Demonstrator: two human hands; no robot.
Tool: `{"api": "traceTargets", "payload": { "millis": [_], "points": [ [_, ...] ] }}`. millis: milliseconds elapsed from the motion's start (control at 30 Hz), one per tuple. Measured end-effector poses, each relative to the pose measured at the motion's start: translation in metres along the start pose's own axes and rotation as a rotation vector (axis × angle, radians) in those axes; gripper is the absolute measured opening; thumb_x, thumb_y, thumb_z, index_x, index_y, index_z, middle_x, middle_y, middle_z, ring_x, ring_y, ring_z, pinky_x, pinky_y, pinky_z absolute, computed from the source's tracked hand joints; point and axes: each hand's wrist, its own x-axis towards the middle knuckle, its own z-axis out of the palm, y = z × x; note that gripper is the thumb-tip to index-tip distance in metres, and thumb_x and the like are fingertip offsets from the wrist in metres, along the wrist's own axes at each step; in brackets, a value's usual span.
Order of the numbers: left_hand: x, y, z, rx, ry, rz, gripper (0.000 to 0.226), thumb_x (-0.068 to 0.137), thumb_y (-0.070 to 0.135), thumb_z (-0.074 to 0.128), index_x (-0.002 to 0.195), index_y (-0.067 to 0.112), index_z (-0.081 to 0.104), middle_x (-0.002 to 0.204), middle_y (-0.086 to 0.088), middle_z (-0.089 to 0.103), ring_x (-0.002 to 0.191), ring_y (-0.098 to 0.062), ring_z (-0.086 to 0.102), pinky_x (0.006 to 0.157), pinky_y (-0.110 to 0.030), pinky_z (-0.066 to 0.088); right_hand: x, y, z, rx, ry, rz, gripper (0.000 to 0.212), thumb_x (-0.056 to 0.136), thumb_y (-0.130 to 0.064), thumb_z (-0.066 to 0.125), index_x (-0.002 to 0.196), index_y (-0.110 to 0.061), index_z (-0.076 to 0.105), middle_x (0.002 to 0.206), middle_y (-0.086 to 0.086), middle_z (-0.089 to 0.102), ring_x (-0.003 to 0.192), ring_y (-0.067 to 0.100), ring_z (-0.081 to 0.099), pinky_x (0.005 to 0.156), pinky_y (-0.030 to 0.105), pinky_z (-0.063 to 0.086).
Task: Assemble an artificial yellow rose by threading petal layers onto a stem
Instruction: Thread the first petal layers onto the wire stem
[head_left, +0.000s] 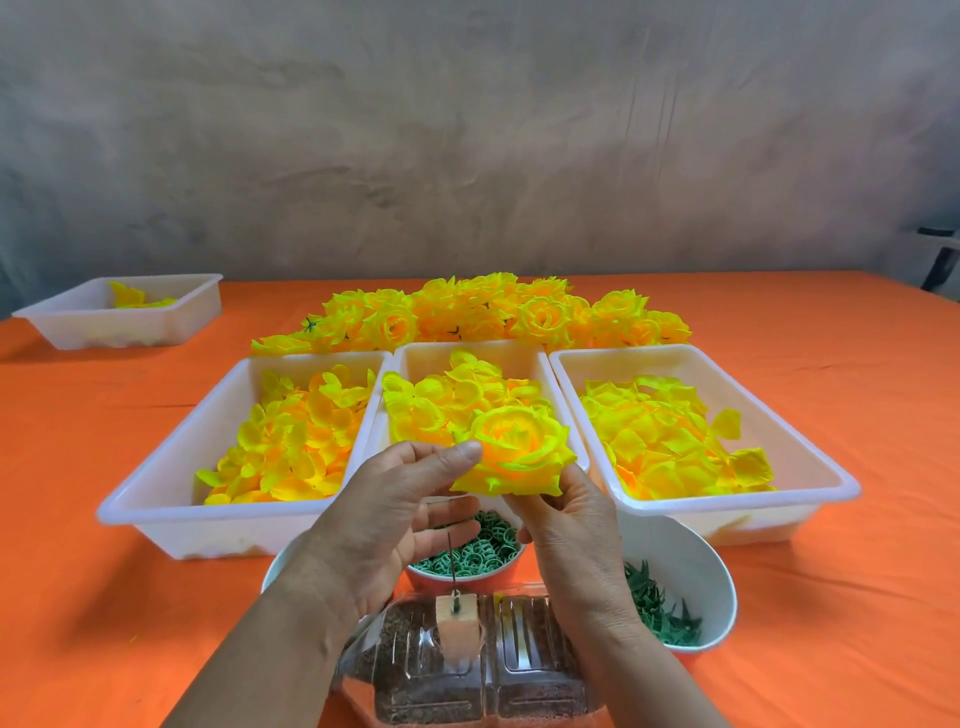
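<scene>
A layered yellow rose (514, 449) is held up in front of the middle tray. My left hand (395, 514) pinches its left edge with thumb and fingers. From below and to the right, my right hand (574, 525) grips the rose. A thin dark stem pin (452, 569) stands upright in a small block (456, 623) on a clear bottle (467, 670) lying near me, under my hands. Three white trays hold loose yellow petal layers: left tray (156, 499), middle tray (467, 358), right tray (810, 447).
A heap of finished yellow roses (483, 312) lies behind the trays. A bowl of green rings (478, 556) and a white bowl of green leaf pieces (691, 587) sit near me. A smaller white tray (171, 317) stands far left on the orange tablecloth (104, 597).
</scene>
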Motion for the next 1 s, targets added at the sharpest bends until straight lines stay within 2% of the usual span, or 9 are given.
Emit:
{"api": "traceTargets", "payload": {
  "millis": [167, 300, 433, 533, 633, 700, 767, 933, 1000],
  "points": [
    [0.001, 0.0, 0.002, -0.056, 0.005, 0.037, 0.051, 0.057, 0.009, 0.077, 0.105, 0.006, 0.059, 0.084, -0.01, 0.075, 0.065, -0.019, 0.07, 0.057, -0.028, 0.058, -0.001, -0.002, -0.001, 0.039, -0.063, -0.016, 0.03, 0.071, -0.028, 0.084, 0.095, -0.016, 0.071, 0.068, -0.013, 0.069, 0.057, -0.004, 0.056, 0.055, 0.013, 0.045],
    [0.002, 0.003, -0.003, -0.1, 0.014, 0.07, 0.05, 0.061, 0.013, 0.074, 0.108, 0.005, 0.061, 0.089, -0.012, 0.074, 0.069, -0.021, 0.07, 0.059, -0.03, 0.059, 0.001, -0.001, 0.0, 0.034, -0.067, 0.002, 0.013, 0.078, -0.017, 0.08, 0.086, -0.021, 0.071, 0.062, -0.006, 0.064, 0.057, 0.009, 0.048, 0.055, 0.026, 0.043],
    [0.005, 0.004, -0.013, -0.134, 0.093, 0.077, 0.036, 0.062, 0.024, 0.075, 0.093, 0.008, 0.065, 0.089, -0.012, 0.065, 0.068, -0.022, 0.065, 0.061, -0.032, 0.059, 0.003, -0.004, 0.001, 0.061, -0.038, -0.003, 0.013, 0.075, -0.017, 0.08, 0.076, -0.018, 0.067, 0.048, -0.008, 0.056, 0.048, 0.007, 0.045, 0.047, 0.017, 0.039],
    [0.006, 0.005, -0.018, -0.066, 0.079, 0.067, 0.038, 0.058, 0.031, 0.075, 0.088, 0.01, 0.065, 0.082, -0.009, 0.064, 0.061, -0.017, 0.064, 0.057, -0.03, 0.056, 0.006, -0.008, 0.003, 0.04, -0.037, -0.018, 0.012, 0.078, -0.011, 0.078, 0.077, -0.018, 0.068, 0.051, -0.01, 0.06, 0.047, 0.002, 0.048, 0.047, 0.014, 0.041],
    [0.006, 0.008, -0.02, -0.015, 0.025, 0.035, 0.043, 0.054, 0.034, 0.078, 0.087, 0.011, 0.064, 0.079, -0.009, 0.066, 0.062, -0.018, 0.066, 0.057, -0.03, 0.056, 0.011, -0.012, 0.007, 0.036, -0.038, -0.039, 0.016, 0.067, -0.022, 0.079, 0.078, -0.019, 0.068, 0.056, -0.011, 0.062, 0.049, 0.001, 0.049, 0.05, 0.015, 0.042],
    [0.008, 0.01, -0.021, -0.032, 0.002, 0.018, 0.048, 0.052, 0.031, 0.08, 0.091, 0.01, 0.063, 0.078, -0.009, 0.068, 0.066, -0.021, 0.068, 0.06, -0.032, 0.058, 0.014, -0.015, 0.011, 0.005, -0.046, -0.06, 0.015, 0.072, -0.015, 0.082, 0.079, -0.02, 0.07, 0.058, -0.012, 0.064, 0.05, -0.001, 0.05, 0.05, 0.014, 0.043],
    [0.011, 0.011, -0.022, -0.086, 0.0, 0.005, 0.05, 0.052, 0.024, 0.081, 0.095, 0.007, 0.063, 0.076, -0.01, 0.069, 0.068, -0.024, 0.069, 0.061, -0.033, 0.059, 0.018, -0.015, 0.015, -0.01, -0.06, -0.074, 0.015, 0.077, -0.006, 0.077, 0.082, -0.019, 0.071, 0.061, -0.012, 0.068, 0.053, -0.004, 0.054, 0.051, 0.011, 0.044],
    [0.021, 0.014, -0.026, -0.182, -0.008, -0.032, 0.047, 0.062, 0.01, 0.075, 0.107, 0.0, 0.064, 0.089, -0.019, 0.073, 0.075, -0.029, 0.073, 0.063, -0.038, 0.061, 0.025, -0.016, 0.025, -0.067, -0.074, -0.094, 0.016, 0.079, -0.009, 0.077, 0.084, -0.023, 0.073, 0.069, -0.012, 0.072, 0.057, -0.004, 0.058, 0.053, 0.012, 0.045],
    [0.024, 0.016, -0.028, -0.214, -0.029, -0.033, 0.045, 0.063, 0.006, 0.072, 0.106, 0.001, 0.064, 0.091, -0.019, 0.074, 0.075, -0.029, 0.073, 0.061, -0.037, 0.061, 0.027, -0.016, 0.029, -0.08, -0.081, -0.097, 0.019, 0.079, -0.009, 0.077, 0.083, -0.027, 0.073, 0.07, -0.009, 0.072, 0.058, -0.002, 0.058, 0.054, 0.016, 0.047]
  ]
}}
